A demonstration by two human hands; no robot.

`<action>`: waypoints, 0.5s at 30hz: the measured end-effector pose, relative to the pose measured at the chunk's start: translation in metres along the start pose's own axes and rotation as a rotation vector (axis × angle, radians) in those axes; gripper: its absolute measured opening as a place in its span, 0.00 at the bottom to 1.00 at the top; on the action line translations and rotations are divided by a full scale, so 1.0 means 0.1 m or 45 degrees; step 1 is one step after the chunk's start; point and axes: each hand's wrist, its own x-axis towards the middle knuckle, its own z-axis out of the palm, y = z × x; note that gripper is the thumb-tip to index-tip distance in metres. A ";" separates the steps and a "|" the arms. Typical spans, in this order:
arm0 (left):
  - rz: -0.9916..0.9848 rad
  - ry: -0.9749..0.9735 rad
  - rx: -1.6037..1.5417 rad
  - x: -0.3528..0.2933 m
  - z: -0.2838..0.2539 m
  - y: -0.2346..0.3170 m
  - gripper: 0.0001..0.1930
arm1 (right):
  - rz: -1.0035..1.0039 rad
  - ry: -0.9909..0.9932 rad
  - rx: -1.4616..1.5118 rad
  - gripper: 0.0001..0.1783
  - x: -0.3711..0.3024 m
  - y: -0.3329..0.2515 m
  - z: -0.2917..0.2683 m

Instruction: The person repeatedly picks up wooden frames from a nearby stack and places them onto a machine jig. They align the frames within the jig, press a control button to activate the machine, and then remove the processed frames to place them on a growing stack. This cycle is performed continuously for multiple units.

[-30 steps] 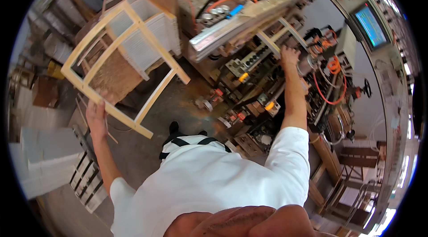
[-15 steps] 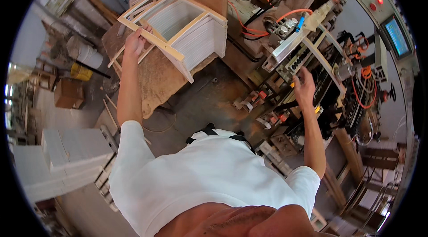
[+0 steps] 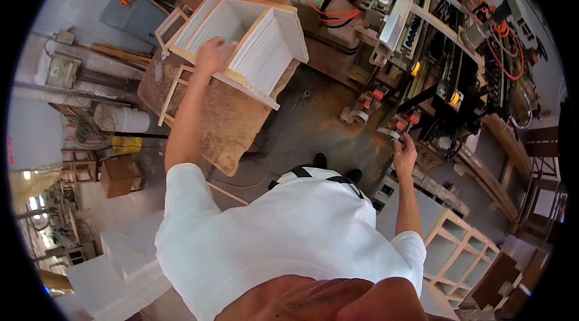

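Head view shows our left hand (image 3: 217,55) at the pale wooden frame (image 3: 249,40), which now lies atop the stack of frames (image 3: 265,49) on the brown table (image 3: 220,131); a second ago we held it up clear of the pile, so it looks set down. Whether those fingers grip, we cannot tell. Our right hand (image 3: 405,153) has left the machine (image 3: 395,19), loosely bent and seemingly empty. The frame's long axis slopes from upper left to lower right.
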 end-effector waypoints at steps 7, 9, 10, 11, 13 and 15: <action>-0.010 -0.232 0.157 0.12 0.47 0.38 0.22 | 0.180 0.005 0.026 0.23 -0.59 0.19 0.08; 0.038 -0.197 0.180 0.11 0.45 0.40 0.22 | 0.288 0.066 0.049 0.23 -0.79 0.39 0.08; 0.063 -0.180 0.185 0.09 0.45 0.40 0.22 | 0.357 0.038 0.089 0.23 -0.89 0.53 0.07; 0.087 -0.162 0.190 0.08 0.45 0.40 0.22 | 0.366 0.059 0.116 0.23 -0.98 0.66 0.06; 0.100 -0.200 0.208 0.07 0.40 0.48 0.22 | 0.393 0.098 0.208 0.22 -1.17 0.90 0.11; 0.087 -0.215 0.180 0.06 0.35 0.52 0.22 | 0.421 0.128 0.321 0.21 -1.35 1.14 0.19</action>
